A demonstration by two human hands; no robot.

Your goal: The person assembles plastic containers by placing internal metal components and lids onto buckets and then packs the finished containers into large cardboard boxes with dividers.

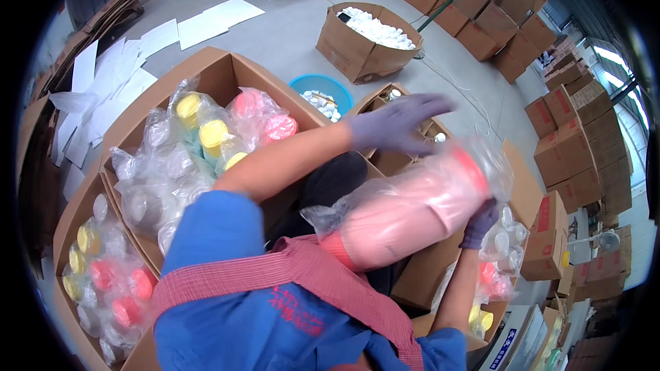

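Note:
A large pink bottle (pixel 405 216) with red ends lies slantwise in front of my chest, wrapped in a clear plastic bag (pixel 498 158). My right hand (pixel 481 223), in a grey-purple glove, grips it near its upper right end. My left hand (pixel 399 124), gloved alike, is raised above the bottle with its fingers stretched out and apart, slightly blurred. Nothing shows in it. Beneath that hand stands an open carton (pixel 375 99) with dividers and some bottles inside, partly hidden by my hand and the bottle.
Open cartons at the left (pixel 237 62) and lower left (pixel 79 223) hold bagged bottles with yellow, pink and white tops. Ahead are a blue basin (pixel 299 82) and a carton of white pieces (pixel 344 55). Stacked boxes (pixel 564 130) line the right; white sheets (pixel 213 20) lie on the floor.

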